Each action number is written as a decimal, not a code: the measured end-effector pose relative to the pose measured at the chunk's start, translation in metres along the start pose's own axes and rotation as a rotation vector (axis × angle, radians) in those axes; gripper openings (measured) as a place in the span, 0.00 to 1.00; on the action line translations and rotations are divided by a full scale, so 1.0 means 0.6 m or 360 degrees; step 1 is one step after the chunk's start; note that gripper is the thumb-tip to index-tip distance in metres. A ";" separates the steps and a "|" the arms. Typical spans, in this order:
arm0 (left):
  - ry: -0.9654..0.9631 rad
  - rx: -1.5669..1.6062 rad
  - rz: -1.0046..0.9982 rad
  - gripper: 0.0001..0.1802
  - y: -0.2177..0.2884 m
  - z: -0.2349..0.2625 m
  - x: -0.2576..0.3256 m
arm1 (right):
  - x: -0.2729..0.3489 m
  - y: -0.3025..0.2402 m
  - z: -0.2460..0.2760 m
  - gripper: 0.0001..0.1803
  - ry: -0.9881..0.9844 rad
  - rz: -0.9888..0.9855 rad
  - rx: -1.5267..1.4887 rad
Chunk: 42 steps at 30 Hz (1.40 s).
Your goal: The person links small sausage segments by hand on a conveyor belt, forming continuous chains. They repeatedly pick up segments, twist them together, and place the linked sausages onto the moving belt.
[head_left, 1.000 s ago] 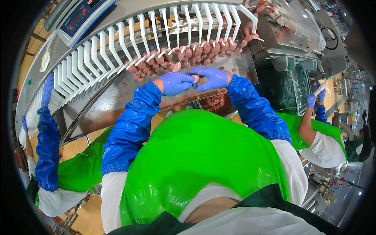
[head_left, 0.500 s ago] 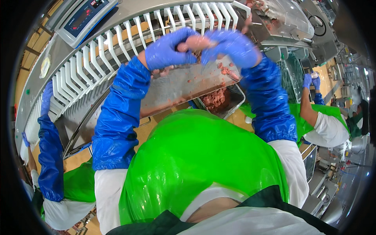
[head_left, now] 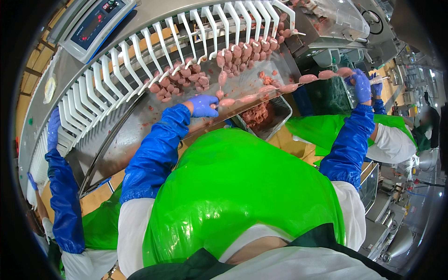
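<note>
A chain of linked sausages [head_left: 288, 87] stretches between my two hands over the front of the metal trough. My left hand [head_left: 204, 106], in a purple glove, is closed at the chain's left end, beside a link [head_left: 227, 102]. Further right, my right hand [head_left: 360, 85] is raised and shut around the chain near its other end. From beside my left hand, more links [head_left: 221, 78] run up to a bunch of sausages [head_left: 242, 55] gathered at the row of white prongs [head_left: 212, 30]. Another bunch [head_left: 179, 81] hangs to its left.
Raw minced meat [head_left: 255, 116] fills a grey tub [head_left: 285, 119] below the trough edge. Meat scraps lie on the metal trough [head_left: 196, 122]. A digital scale [head_left: 95, 30] stands far left. Co-workers' gloved hands show at the left prongs [head_left: 52, 128] and at right [head_left: 377, 86].
My hands were close together over the trough around sausage links. They have moved apart, the left down, the right far out to the right, with the chain pulled out between them.
</note>
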<state>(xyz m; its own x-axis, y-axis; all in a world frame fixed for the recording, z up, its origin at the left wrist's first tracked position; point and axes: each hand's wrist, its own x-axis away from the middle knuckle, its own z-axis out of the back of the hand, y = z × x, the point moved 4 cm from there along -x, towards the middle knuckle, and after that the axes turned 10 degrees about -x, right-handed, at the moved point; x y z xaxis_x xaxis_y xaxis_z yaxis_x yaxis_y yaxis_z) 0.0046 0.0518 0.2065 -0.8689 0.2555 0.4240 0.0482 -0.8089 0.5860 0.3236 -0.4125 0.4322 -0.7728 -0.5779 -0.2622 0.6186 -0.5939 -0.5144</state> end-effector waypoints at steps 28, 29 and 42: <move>0.0504 0.1423 -0.0120 0.15 0.070 0.052 -0.014 | 0.055 -0.345 -0.535 0.35 -0.1601 -0.0441 -0.1942; 0.0475 0.1253 0.0010 0.15 0.064 0.048 -0.014 | 0.053 -0.343 -0.534 0.32 -0.1522 -0.0399 -0.1969; 0.0021 0.0306 -0.0217 0.18 0.108 0.044 -0.038 | 0.011 -0.346 -0.490 0.30 -0.1274 0.0203 -0.1428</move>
<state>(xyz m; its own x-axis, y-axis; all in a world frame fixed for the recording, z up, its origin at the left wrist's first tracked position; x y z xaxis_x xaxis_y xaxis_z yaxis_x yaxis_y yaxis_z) 0.0402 0.0076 0.2529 -0.8800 0.3478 0.3235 0.0215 -0.6513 0.7585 0.1484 -0.1284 0.2971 -0.2104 -0.9755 0.0644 0.1200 -0.0911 -0.9886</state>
